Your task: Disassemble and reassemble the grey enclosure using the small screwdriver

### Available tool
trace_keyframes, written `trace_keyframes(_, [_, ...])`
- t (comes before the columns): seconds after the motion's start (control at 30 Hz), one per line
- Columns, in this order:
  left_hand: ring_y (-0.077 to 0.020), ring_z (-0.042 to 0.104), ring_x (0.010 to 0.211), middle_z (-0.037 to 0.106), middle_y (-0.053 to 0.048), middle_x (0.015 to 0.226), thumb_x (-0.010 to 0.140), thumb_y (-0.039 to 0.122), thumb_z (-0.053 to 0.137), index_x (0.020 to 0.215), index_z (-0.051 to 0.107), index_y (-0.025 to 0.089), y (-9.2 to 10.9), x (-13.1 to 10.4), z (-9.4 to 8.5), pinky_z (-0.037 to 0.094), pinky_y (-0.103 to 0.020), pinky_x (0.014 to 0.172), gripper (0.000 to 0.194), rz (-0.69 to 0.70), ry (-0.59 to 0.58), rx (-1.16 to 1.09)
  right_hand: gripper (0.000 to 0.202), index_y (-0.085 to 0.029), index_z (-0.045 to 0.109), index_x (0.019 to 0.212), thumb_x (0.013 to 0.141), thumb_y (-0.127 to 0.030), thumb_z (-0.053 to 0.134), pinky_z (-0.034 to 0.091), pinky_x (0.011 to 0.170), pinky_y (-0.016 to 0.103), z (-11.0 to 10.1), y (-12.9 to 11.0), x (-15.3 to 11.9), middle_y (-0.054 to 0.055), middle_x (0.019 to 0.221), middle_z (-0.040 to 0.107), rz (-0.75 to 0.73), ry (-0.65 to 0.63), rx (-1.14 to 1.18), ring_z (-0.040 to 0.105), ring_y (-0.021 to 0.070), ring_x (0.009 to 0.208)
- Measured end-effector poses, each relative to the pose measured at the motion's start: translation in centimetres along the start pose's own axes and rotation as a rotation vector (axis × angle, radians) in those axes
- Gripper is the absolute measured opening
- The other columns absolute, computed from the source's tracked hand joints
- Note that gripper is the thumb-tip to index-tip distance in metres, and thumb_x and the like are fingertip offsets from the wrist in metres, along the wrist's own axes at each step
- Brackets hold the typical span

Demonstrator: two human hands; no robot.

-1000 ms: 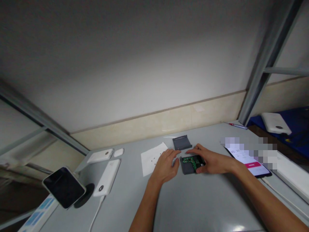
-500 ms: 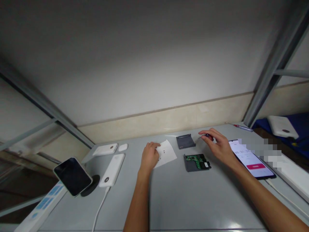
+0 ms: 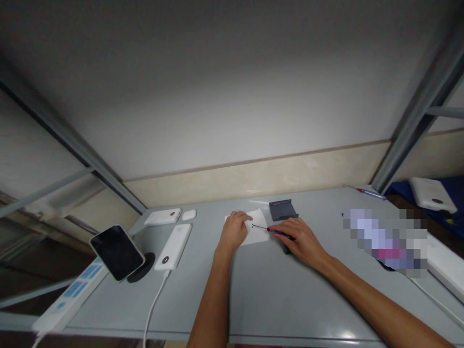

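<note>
- Screwdriver (image 3: 274, 231) and right hand (image 3: 302, 241) have moved left since half a second ago, from beside the dark grey panel (image 3: 283, 210) to the white paper (image 3: 259, 237).
- The screwdriver lies at a low slant, its tip over the paper, right by a few small dark pieces (image 3: 252, 225); whether it touches them is too small to tell.
- Right hand: fingers closed around the screwdriver's handle.
- Left hand (image 3: 234, 231): resting on the paper's left part, one finger reaching toward the pieces; I cannot tell whether the others pinch the sheet.
- Under the right hand, only a dark edge of the circuit-board casing (image 3: 287, 250) shows.
- Just beyond the right hand, the grey panel lies on the table (image 3: 275, 295).
- Farther left lie a white power bank (image 3: 174, 246) with a cable and a phone on a stand (image 3: 118, 252).
- Well to the right, a partly pixelated phone (image 3: 386, 241) lies on the table.
</note>
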State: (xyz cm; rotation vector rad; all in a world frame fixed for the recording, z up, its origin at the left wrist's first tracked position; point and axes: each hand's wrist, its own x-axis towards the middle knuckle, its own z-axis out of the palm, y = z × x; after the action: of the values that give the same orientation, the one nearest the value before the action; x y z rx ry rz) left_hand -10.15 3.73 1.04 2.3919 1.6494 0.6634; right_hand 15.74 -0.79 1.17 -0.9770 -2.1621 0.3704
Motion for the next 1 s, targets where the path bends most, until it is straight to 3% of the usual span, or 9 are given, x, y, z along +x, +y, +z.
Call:
trace_keyframes(0.13, [-0.0255,0.063,0.105,0.077,-0.007,0.111,0.081,-0.007,0.043,0.105,0.079,0.021,0.0,-0.1,0.1,0.052,-0.042,0.1,0.052,0.014,0.024,-0.022,0.035,-0.03,0.075,0.125,0.106,-0.045,0.05,0.046,0.085,0.042,-0.2,0.2,0.1,0.008,0.109,0.081,0.029,-0.068,-0.004,0.069,0.0269,0.096])
trace_keyframes(0.27, [-0.0247,0.062,0.105,0.075,-0.007,0.108,0.081,-0.007,0.044,0.104,0.078,0.02,0.3,-0.1,0.0,0.052,-0.042,0.1,0.049,0.026,0.053,-0.041,0.036,-0.031,0.076,0.124,0.105,-0.047,0.05,0.047,0.085,0.043,-0.4,0.4,0.2,0.007,0.112,0.081,0.05,-0.047,-0.001,0.069,0.0272,0.095])
trace_keyframes(0.47, [-0.0244,0.061,0.108,0.073,-0.006,0.108,0.084,0.0,0.055,0.103,0.075,0.021,1.5,-0.1,-0.5,0.048,-0.042,0.104,0.034,0.101,0.15,-0.178,0.03,-0.027,0.078,0.113,0.101,-0.045,0.057,0.048,0.085,0.042,-1.1,1.3,0.3,0.007,0.104,0.08,0.191,0.149,0.069,0.068,0.026,0.089])
trace_keyframes(0.6, [-0.0238,0.062,0.111,0.073,-0.005,0.112,0.086,0.006,0.061,0.108,0.072,0.023,2.4,-0.2,-0.5,0.045,-0.043,0.107,0.03,0.148,0.13,-0.274,0.03,-0.025,0.077,0.107,0.098,-0.047,0.059,0.05,0.081,0.038,-1.7,1.6,0.5,0.006,0.098,0.079,0.305,0.286,0.207,0.067,0.0246,0.085])
trace_keyframes(0.83, [-0.0232,0.062,0.105,0.076,-0.005,0.108,0.09,0.015,0.068,0.108,0.074,0.024,3.4,-0.1,-0.1,0.047,-0.039,0.1,0.021,0.136,0.059,-0.396,0.039,-0.021,0.074,0.106,0.096,-0.055,0.059,0.052,0.073,0.034,-2.4,1.4,1.0,0.006,0.084,0.078,0.435,0.362,0.4,0.068,0.0233,0.078])
trace_keyframes(1.0, [-0.0214,0.062,0.094,0.074,-0.005,0.102,0.088,0.025,0.074,0.108,0.074,0.023,3.5,0.1,0.6,0.05,-0.036,0.09,0.02,0.055,0.103,-0.453,0.04,-0.021,0.074,0.105,0.094,-0.058,0.06,0.052,0.07,0.033,-2.2,1.7,1.1,0.006,0.083,0.078,0.452,0.383,0.466,0.071,0.0241,0.08])
